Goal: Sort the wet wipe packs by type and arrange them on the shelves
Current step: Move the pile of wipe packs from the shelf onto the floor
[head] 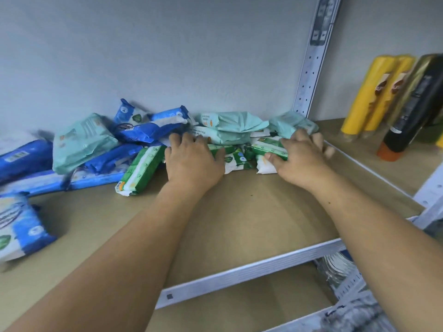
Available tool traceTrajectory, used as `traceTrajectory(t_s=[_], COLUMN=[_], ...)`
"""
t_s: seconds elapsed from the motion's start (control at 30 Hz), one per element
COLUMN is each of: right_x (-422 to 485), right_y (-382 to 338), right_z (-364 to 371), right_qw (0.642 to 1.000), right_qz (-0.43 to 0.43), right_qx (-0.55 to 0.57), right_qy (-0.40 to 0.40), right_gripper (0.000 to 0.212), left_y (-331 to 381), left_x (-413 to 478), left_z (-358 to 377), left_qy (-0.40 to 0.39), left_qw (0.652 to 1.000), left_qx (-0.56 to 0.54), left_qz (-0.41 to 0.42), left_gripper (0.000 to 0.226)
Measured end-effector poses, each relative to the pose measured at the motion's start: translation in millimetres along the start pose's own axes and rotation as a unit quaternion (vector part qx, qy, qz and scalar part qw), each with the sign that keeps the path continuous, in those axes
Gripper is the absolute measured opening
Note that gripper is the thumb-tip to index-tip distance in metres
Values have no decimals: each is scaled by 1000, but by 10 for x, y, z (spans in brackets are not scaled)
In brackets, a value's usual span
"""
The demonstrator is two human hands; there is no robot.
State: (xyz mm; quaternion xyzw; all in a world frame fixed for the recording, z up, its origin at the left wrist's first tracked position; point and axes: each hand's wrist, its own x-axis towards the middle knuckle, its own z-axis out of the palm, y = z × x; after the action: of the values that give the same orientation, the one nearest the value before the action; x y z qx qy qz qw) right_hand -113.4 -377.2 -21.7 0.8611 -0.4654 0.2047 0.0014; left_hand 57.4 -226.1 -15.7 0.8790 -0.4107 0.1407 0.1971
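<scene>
left hand (191,164): flat, fingers spread on small green-and-white plastic wipe packs (236,159) | right hand (300,156): pinches green plastic wipe pack (268,147), thumb on near edge, long axis left-right | place: rear of tan wooden shelf board (239,212) | behind: pale mint soft packs (227,129) | left: blue-and-white packs (146,133); slanted green pack (141,173), long axis near-left to far-right

Matt, smooth brown wood-look shelf board (239,212), white painted metal upright (309,68), glossy crinkled plastic film on blue packs (143,133), pale teal packs (84,142) and green packs (141,171), shiny yellow plastic bottles (374,97) far right, matt wall (143,44)
</scene>
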Motion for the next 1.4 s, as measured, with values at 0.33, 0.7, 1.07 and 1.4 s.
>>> traceTrajectory(t_s=[0.33,0.7,1.07,1.4], right_x=[-226,-1595,-3583,-4449], right_y=[-107,-382,-131,130], right_z=[-208,-1145,-426,656], right_qw=[996,994,945,860], right_qz=[73,56,239,258], right_qx=[45,83,141,32], right_qy=[-16,35,-176,-440], right_gripper=[55,61,44,19], left_y=[-153,-202,-177,-528], left_x=[42,-1405,-3521,-4675], left_z=[-85,-934,-270,810], left_qy=[-81,25,-139,-383], left_qw=[994,972,946,878], left_qx=[-73,-234,-266,-178], left_qz=[-10,-15,-125,-224], left_gripper=[67,51,46,68])
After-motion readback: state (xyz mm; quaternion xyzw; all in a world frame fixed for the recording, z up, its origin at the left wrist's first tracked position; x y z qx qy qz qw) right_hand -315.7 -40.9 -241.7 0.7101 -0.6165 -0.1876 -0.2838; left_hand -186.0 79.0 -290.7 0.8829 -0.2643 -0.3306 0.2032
